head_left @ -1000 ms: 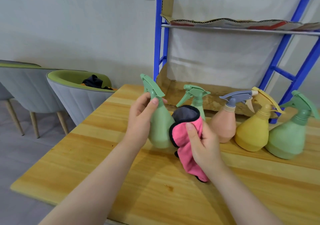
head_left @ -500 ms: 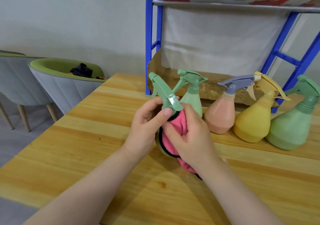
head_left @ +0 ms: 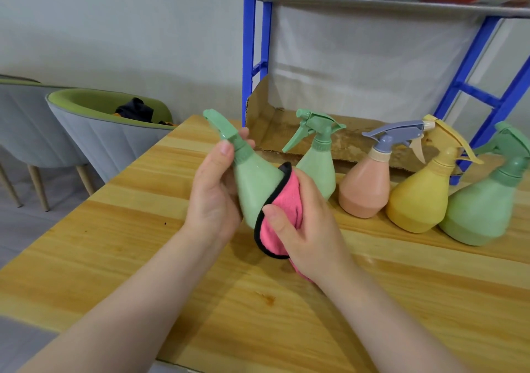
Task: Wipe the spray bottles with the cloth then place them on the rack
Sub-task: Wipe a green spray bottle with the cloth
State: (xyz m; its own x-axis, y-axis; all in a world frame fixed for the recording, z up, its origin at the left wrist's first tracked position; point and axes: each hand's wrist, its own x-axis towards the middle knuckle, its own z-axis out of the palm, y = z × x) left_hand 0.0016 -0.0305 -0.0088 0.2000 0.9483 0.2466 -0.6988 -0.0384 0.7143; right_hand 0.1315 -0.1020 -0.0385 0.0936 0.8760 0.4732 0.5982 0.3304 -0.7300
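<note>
My left hand (head_left: 213, 193) grips a light green spray bottle (head_left: 253, 187) at its neck and shoulder, tilted to the left above the wooden table (head_left: 120, 257). My right hand (head_left: 308, 223) holds a pink cloth (head_left: 279, 214) with a black edge pressed against the bottle's right side and base. Behind them stand several more bottles in a row: a green one (head_left: 318, 161), a peach one with a grey trigger (head_left: 368, 184), a yellow one (head_left: 420, 196) and a green one (head_left: 481, 206) at the far right.
A blue metal rack (head_left: 252, 56) rises behind the table, with cardboard (head_left: 275, 131) lining its lower shelf and an upper shelf (head_left: 395, 2) near the top. Two grey and green chairs (head_left: 94, 131) stand to the left, beyond the table's edge.
The held bottle has tilted further left and its body now shows. The cloth has slid from the neck down to the lower right side of the bottle.
</note>
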